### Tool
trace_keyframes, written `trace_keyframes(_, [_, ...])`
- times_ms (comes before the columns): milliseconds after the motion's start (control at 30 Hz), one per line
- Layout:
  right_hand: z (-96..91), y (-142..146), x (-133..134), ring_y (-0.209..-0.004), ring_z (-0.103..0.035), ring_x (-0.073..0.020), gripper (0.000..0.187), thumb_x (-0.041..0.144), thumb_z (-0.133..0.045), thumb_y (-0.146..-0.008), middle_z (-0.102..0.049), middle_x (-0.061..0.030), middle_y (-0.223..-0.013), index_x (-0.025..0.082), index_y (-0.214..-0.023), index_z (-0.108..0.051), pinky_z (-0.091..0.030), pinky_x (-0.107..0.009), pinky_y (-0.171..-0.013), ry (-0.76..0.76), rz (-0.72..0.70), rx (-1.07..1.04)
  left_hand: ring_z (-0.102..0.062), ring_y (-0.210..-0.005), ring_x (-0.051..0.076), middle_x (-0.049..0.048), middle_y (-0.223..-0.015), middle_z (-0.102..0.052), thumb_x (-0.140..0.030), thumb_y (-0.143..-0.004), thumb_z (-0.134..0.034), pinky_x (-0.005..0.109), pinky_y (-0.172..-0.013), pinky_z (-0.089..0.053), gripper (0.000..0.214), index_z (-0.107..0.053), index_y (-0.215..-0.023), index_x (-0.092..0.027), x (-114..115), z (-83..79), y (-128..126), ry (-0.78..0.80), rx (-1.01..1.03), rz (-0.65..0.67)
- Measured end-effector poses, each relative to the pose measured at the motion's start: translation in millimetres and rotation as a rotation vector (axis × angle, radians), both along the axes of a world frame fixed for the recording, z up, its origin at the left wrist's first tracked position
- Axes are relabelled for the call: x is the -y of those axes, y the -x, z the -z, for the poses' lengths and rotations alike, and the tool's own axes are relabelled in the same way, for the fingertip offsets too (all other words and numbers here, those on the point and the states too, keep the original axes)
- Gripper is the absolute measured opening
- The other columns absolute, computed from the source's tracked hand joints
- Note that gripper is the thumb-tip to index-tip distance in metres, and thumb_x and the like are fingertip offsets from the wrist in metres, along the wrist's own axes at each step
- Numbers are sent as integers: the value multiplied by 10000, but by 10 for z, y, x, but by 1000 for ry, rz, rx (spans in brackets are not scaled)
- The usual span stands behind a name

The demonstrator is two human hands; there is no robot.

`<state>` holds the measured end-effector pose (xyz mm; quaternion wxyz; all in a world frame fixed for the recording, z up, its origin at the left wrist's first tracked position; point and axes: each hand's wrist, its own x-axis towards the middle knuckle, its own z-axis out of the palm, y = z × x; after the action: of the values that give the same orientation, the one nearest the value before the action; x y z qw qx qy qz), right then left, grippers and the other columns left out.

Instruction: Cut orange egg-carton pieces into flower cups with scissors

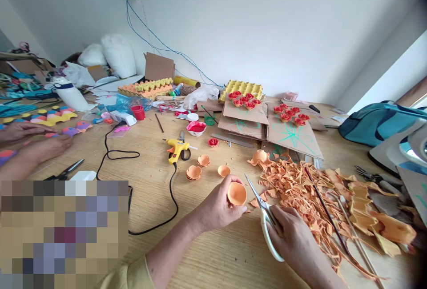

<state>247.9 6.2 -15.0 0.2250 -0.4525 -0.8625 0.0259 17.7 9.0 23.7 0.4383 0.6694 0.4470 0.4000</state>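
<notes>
My left hand is closed around a small orange egg-carton cup, its hollow turned up toward me. My right hand grips white-handled scissors with the blades parted and pointing up-left, the tips close to the cup. Both hands hover low over the wooden table, near its front edge. Three more cut orange cups lie just beyond my left hand.
A heap of orange carton scraps and thin sticks lies to the right. A yellow glue gun with a black cord lies ahead. Cardboard with red flowers sits further back. Another person's hands rest at the far left.
</notes>
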Motion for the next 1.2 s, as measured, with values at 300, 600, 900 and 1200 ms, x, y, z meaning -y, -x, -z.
trace_keyframes(300, [-162,-202,29,-501,-579,-184,288,405,-588,-873,-584,10,-485,254,-634,-530,-363,-275,-500,28,94,202,-579,-956,177,46,-1055,-570,-193,-756,-656,307,-837,-513,358,-468,-1060,-207,-94,103,25,-84,166,-280])
trace_keyframes(600, [-247,-342,161,-369,-585,-177,277,396,-629,-818,-632,18,-457,283,-566,-607,-210,-265,-396,255,33,310,-594,-1079,212,83,-1153,-596,-277,-815,-655,310,-872,-523,348,-505,-1117,-190,-131,174,48,-64,221,-310])
trace_keyframes(900, [-234,-378,-8,-444,-569,-183,322,467,-550,-865,-617,-3,-481,265,-614,-571,-263,-265,-451,112,220,261,-587,-1123,239,122,-1243,-590,-188,-761,-669,335,-890,-524,543,-464,-1264,-190,-70,160,-40,-119,151,-271])
trace_keyframes(1200, [-207,-249,-32,-539,-583,-170,400,526,-506,-914,-597,5,-524,247,-629,-512,-377,-227,-483,75,157,103,-522,-869,138,25,-1042,-538,-144,-806,-563,295,-828,-454,475,-480,-1264,-235,36,39,-28,151,356,-87])
